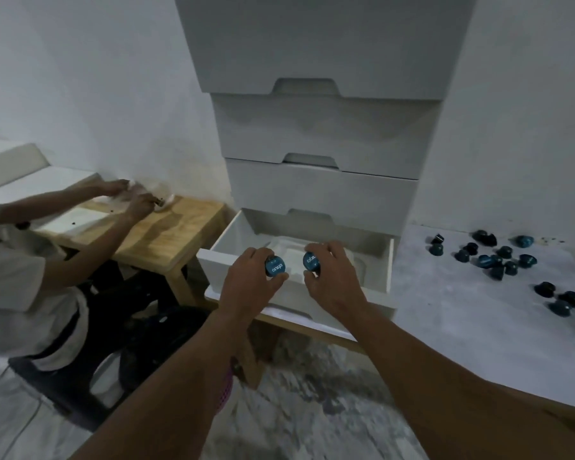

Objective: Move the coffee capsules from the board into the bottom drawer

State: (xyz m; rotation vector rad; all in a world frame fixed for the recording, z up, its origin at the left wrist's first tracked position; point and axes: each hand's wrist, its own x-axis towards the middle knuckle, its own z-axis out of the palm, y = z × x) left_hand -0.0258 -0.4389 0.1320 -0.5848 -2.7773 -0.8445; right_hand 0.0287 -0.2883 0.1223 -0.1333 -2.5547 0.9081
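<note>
The white chest's bottom drawer is pulled open, and a white tray lies inside it. Over the drawer, my left hand grips a blue coffee capsule with its printed lid facing me. Beside it my right hand pinches a second blue capsule. Several more dark blue capsules are scattered on the grey board at the right, some upright and some tipped over.
The white chest of drawers stands against the wall, its upper drawers closed. At the left another person sits working at a low wooden table. A wooden stool leg and mottled floor lie below the drawer.
</note>
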